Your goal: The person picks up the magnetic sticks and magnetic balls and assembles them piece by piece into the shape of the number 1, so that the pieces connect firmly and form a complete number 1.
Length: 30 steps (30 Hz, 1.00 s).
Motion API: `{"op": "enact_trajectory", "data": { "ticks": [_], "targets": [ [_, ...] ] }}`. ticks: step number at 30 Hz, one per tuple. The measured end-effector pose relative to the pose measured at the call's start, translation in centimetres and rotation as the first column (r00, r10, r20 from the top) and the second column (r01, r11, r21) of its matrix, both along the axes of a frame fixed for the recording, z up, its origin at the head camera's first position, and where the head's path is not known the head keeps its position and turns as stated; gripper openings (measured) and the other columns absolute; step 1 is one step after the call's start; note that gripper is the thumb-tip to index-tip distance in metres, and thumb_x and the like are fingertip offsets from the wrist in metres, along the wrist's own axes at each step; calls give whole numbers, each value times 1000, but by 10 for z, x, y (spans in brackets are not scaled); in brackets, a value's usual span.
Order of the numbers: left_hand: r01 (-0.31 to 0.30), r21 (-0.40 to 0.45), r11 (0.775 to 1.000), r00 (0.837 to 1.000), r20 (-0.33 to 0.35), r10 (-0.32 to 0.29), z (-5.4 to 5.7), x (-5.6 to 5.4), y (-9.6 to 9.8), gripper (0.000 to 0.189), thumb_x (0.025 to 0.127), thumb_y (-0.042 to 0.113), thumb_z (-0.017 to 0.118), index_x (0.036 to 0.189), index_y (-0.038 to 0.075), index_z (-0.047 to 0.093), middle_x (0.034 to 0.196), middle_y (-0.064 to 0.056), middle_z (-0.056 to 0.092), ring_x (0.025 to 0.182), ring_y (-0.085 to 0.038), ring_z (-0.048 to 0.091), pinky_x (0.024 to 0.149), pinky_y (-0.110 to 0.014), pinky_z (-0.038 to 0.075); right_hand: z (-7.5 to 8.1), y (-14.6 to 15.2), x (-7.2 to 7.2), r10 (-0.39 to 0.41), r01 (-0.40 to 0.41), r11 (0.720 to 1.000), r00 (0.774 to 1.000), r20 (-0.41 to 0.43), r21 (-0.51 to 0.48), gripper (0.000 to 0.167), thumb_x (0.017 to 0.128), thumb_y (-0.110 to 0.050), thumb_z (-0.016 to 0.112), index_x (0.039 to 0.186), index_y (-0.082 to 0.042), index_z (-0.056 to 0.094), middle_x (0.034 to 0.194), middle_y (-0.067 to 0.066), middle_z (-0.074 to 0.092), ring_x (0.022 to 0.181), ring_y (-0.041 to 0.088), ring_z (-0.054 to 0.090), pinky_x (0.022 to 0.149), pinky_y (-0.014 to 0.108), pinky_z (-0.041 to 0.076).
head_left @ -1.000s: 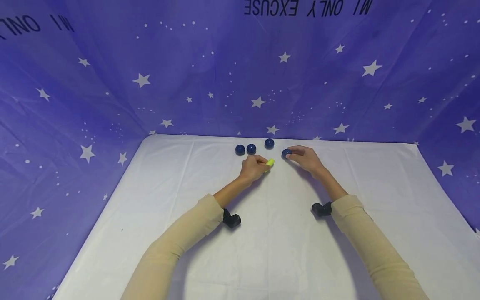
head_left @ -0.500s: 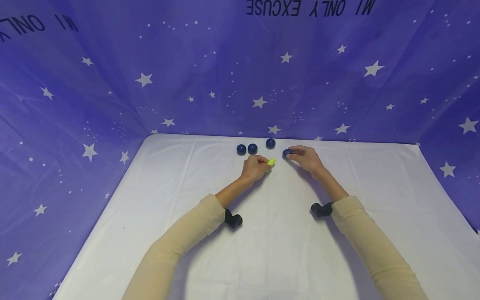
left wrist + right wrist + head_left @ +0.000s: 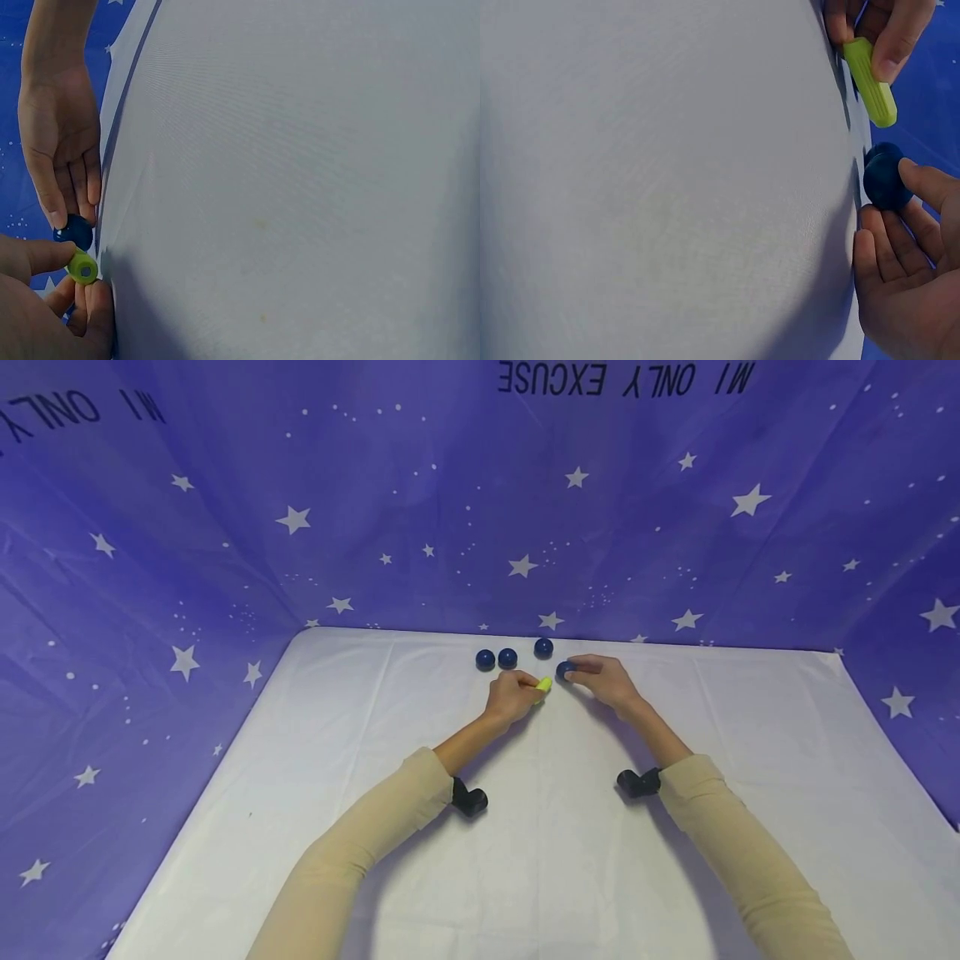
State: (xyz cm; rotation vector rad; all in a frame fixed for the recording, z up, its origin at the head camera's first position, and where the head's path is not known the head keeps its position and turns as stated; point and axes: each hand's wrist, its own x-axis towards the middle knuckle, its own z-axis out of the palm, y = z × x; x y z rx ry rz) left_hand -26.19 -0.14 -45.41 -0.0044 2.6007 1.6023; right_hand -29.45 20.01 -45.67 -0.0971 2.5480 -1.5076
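Note:
My left hand [image 3: 512, 697] pinches a short yellow-green rod [image 3: 870, 84] between thumb and fingers. The rod has ribbed sides, and the left wrist view shows a round hole in its end. Across from it, my right hand [image 3: 611, 682] grips a glossy dark blue ball [image 3: 886, 183] with thumb and fingertips. In the head view a small gap separates this ball from the rod's tip. Behind the hands, two more blue balls sit side by side, a left one [image 3: 485, 660] and a right one [image 3: 507, 658]. Another blue ball [image 3: 543, 648] stands farther right.
A white cloth [image 3: 525, 877] covers the table. Purple curtains with white stars [image 3: 465, 510] rise along its back and sides. Black wrist-worn devices, one on the left [image 3: 470, 799] and one on the right [image 3: 637, 782], jut inward below the sleeves.
My right hand has moved a little to the left with its ball, narrowing the gap to the rod. The left hand keeps its hold on the rod. The whole head view has shifted slightly.

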Motion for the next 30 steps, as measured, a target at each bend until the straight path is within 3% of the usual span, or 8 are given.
{"op": "enact_trajectory", "data": {
  "ticks": [11, 18, 30],
  "targets": [
    [-3, -4, 1000, 1000, -5, 3, -1, -1, 4, 17, 84, 10, 80, 98, 2, 75, 84, -3, 72, 76, -13, 63, 65, -21, 48, 3, -5, 2, 22, -22, 999, 1000, 11, -30, 47, 95, -22, 70, 136, -2, 59, 134, 21, 59, 127, 37, 53, 108, 49, 38],
    [1, -10, 1000, 1000, -3, -1, 2, 0, 4, 15, 83, 9, 80, 96, 3, 76, 84, -2, 72, 77, -13, 62, 71, -22, 48, 6, -9, 5, 53, -53, 997, 999, 2, -65, 47, 95, -19, 70, 136, 1, 58, 133, 23, 59, 126, 39, 53, 109, 49, 36],
    [7, -26, 1000, 1000, -1, -7, 2, 1, 4, 16, 83, 10, 79, 97, 2, 75, 84, -2, 71, 78, -13, 61, 70, -23, 48, 3, -12, 6, 35, -36, 997, 999, -3, -73, 46, 95, -17, 69, 135, 2, 57, 132, 24, 59, 124, 37, 54, 106, 48, 40]
  ]
}}
